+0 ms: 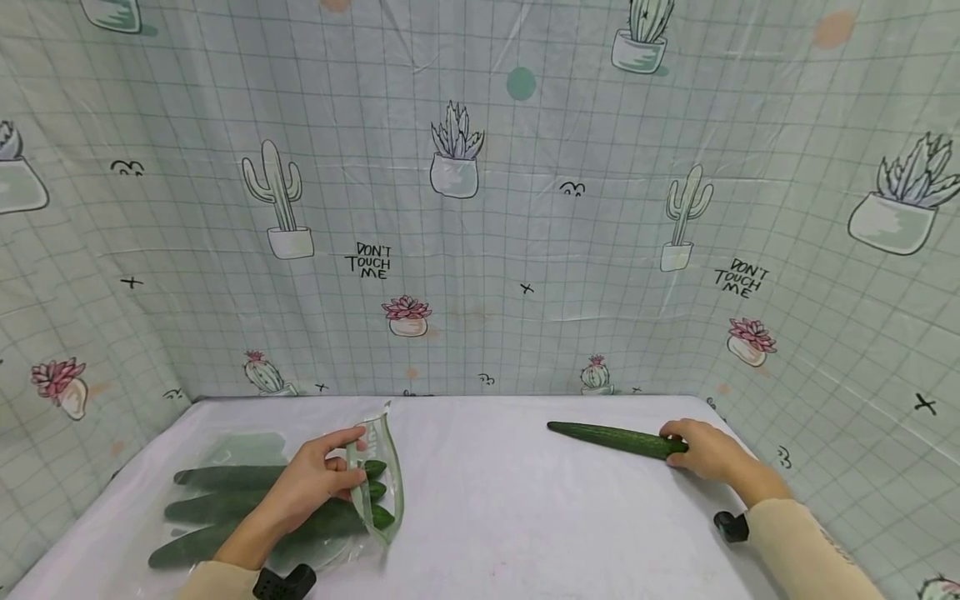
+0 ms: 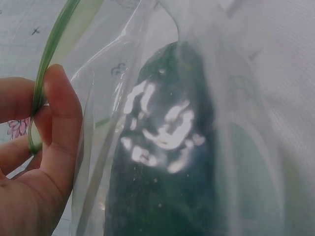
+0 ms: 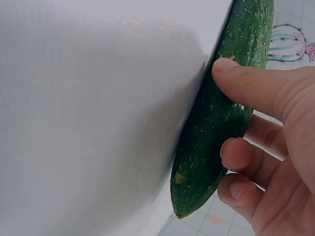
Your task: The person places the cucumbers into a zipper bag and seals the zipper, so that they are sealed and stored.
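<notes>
At the left of the table lies a clear zip bag (image 1: pixel 398 483) with a green-edged mouth that stands open toward the right. Three dark green cucumbers (image 1: pixel 187 546) lie side by side inside it. My left hand (image 1: pixel 307 483) pinches the bag's mouth edge between thumb and fingers. In the left wrist view, a cucumber (image 2: pixel 157 196) shows through the shiny plastic beside the hand (image 2: pixel 54 142). Over on the right, my right hand (image 1: pixel 705 454) grips the near end of a single cucumber (image 1: pixel 607 435). The right wrist view has thumb and fingers on opposite sides of that cucumber (image 3: pixel 206 128).
A white cloth (image 1: pixel 487 517) covers the table. Behind it and at both sides hangs a gridded curtain (image 1: pixel 480 242) printed with potted cacti. A black wrist device (image 1: pixel 285 582) sits at the left sleeve, and another (image 1: pixel 731 527) at the right sleeve.
</notes>
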A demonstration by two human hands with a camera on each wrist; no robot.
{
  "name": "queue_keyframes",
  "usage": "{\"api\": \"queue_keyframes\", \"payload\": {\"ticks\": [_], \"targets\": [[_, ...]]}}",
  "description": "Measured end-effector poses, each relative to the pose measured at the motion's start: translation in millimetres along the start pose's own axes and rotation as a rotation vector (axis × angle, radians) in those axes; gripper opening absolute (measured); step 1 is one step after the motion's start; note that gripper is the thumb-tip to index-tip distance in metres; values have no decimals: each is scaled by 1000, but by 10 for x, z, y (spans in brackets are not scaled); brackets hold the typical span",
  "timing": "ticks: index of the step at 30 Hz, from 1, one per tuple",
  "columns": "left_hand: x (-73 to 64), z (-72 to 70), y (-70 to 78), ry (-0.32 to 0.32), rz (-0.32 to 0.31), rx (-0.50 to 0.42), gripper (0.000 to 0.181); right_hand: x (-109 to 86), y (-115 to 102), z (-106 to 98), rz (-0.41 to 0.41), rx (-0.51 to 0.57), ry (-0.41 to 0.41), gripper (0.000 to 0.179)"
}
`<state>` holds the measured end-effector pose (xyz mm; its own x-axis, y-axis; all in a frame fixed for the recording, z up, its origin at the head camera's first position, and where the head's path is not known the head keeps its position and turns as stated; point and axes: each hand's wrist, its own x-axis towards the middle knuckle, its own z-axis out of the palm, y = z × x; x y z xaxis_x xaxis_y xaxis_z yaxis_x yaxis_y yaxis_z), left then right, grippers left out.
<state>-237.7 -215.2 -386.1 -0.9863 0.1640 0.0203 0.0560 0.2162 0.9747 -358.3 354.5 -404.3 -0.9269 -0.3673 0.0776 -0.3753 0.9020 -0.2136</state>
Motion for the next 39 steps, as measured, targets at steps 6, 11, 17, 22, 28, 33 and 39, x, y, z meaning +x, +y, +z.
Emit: {"api": "queue_keyframes", "payload": {"ticks": [6,11,17,22,28,33,39], "targets": [[-9,-1,-17,-9,0,1,69,2,-19,32,-16,-8,15,35],[-4,17,-19,-26,8,-2,69,-28,6,51,-34,-6,30,35],[33,32,-10,-42,24,8,68,-69,19,72,-48,-13,71,35],[34,22,-5,-30,28,8,68,8,-55,49,-93,-51,117,33],[25,18,-19,-22,27,1,68,122,-325,53,-174,-76,145,31],[27,34,-38,-12,40,-4,68,231,-696,83,-234,-73,145,29],[41,47,-33,-10,44,12,67,363,-1200,133,-310,-60,132,30]]}}
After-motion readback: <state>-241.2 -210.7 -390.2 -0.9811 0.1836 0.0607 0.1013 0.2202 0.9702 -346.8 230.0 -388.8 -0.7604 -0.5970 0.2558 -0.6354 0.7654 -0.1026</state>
